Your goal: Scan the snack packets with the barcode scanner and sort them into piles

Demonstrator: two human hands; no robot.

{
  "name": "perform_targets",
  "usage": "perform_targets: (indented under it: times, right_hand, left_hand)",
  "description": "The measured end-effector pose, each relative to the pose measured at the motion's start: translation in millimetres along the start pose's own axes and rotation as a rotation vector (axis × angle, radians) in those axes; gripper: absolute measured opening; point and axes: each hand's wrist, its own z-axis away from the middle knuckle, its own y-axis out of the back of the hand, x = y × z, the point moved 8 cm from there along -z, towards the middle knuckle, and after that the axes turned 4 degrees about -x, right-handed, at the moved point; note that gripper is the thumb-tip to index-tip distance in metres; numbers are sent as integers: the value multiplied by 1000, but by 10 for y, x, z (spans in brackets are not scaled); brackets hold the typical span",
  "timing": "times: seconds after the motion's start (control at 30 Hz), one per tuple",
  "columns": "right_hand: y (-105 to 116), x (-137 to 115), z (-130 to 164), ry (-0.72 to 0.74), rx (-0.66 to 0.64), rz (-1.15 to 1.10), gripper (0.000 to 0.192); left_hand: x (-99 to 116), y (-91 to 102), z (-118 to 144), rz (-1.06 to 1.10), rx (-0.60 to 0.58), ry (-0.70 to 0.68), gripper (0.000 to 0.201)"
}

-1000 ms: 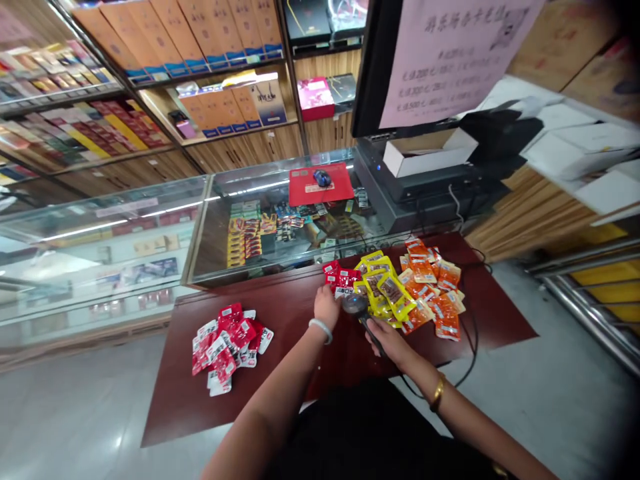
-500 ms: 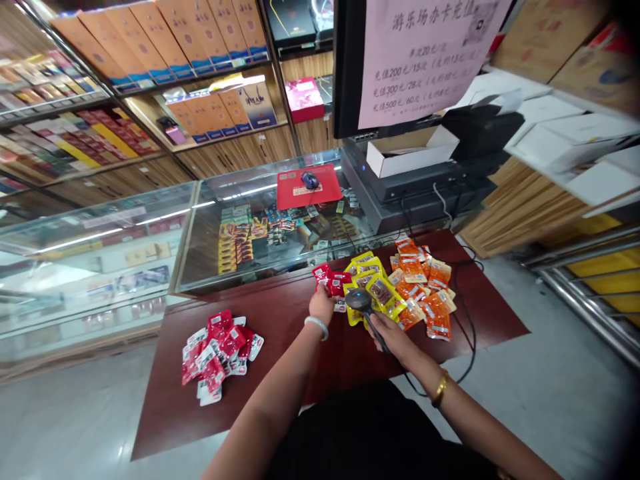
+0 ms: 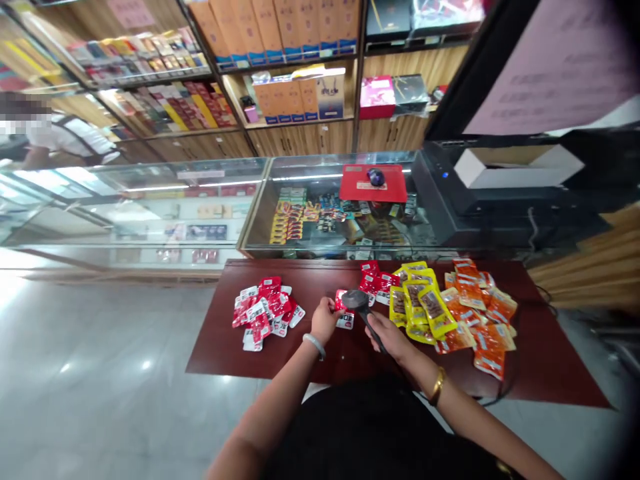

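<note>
My left hand [image 3: 325, 321] pinches the edge of a small red-and-white snack packet [image 3: 345, 321] low over the dark red table. My right hand [image 3: 389, 335] is wrapped round the handle of a black barcode scanner [image 3: 356, 300], whose head is over that packet and hides part of it. Beyond the scanner lie several red packets [image 3: 370, 280], beside a heap of yellow snack packets [image 3: 434, 310]. Farther right is a spread of orange packets [image 3: 487, 340]. Left of my hands sits a larger pile of red-and-white packets [image 3: 265, 310].
A glass display counter [image 3: 310, 253] stands along the table's far side, with a red mat [image 3: 357, 190] and a computer mouse [image 3: 375, 177] on it. At the right are a monitor [image 3: 450, 100] and an open white box [image 3: 520, 167]. Another person [image 3: 70, 137] is at the far left.
The view has swung left, bringing another person into sight. My left hand has come away from the small red group near the yellow packets and holds a packet nearer me, with the scanner over it.
</note>
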Motion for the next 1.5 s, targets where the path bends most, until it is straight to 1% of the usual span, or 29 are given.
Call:
perform_targets:
  times: [0.1,0.17,0.27,0.33,0.37,0.43,0.5,0.57,0.67,0.77,0.83,0.87,0.9,0.97,1.03,1.1,1.17,1.23,1.3,1.37,1.43,1.5]
  right_hand:
    - [-325,51,-97,-26,-72,60,62]
    - [-559,88,-158,-47,-126,95,65]
    - [-898,108,-234,-68,-207,160,65]
    - [-1078,95,-266,-77,-244,199,66]
    - [-1147,85,-277,-81,-258,213,67]
    - [-1237,65,-292,-83,-274,233,69]
    - [-1262,55,-302,-83,-273,241,71]
    - [-1228,61,-312,-83,-252,236,71]
    - [-1113,88,-327,-85,-199,206,69]
    - [-990,95,-340,-86,-147,165,66]
    - [-942,59,-351,-70,-129,152,64]
    - [-928,25,-357,-55,-124,150,63]
    - [-921,-11,-364,-43,-122,148,63]
    - [-910,-89,-379,-21,-118,134,64]
    - [-895,-152,-384,-3,-125,108,63]
    - [-835,-180,-369,10,-115,77,61]
    - [-709,-157,-326,11,-79,41,62]
    - [-515,-88,-256,0,-21,9,63]
    - [-273,0,-159,-16,44,-16,63]
    - [-17,84,-43,-31,108,-49,59]
    - [224,142,80,-28,167,-85,53]
    - [427,185,194,-20,220,-119,50]
  left_hand:
    - [-278,311,108,34,43,65,26]
    - [-461,583,226,14,92,108,25]
    - [-673,1012,425,-94,187,160,24]
    - [-744,1224,503,-172,220,182,21]
    - [-750,1297,508,-200,222,183,21]
    - [-697,1394,440,-232,216,156,24]
    - [-576,1462,282,-236,223,107,27]
    - [-449,1539,65,-220,249,80,29]
    - [-344,1662,-292,-236,265,122,34]
    - [-350,1735,-568,-333,205,191,37]
    - [-396,1755,-664,-408,162,223,35]
    - [-413,1765,-688,-448,159,223,34]
    - [-418,1771,-702,-488,168,212,32]
    - [-371,1772,-705,-571,232,156,30]
    - [-264,1680,-700,-637,273,77,30]
    - [-97,1449,-695,-667,252,-26,31]
    - [113,1094,-684,-663,183,-138,31]
    - [318,672,-669,-637,91,-219,29]
    - [481,253,-669,-593,-4,-240,27]
    - [604,-100,-684,-545,-69,-215,29]
    - [712,-363,-707,-524,-93,-186,36]
    - [807,-543,-731,-543,-84,-166,44]
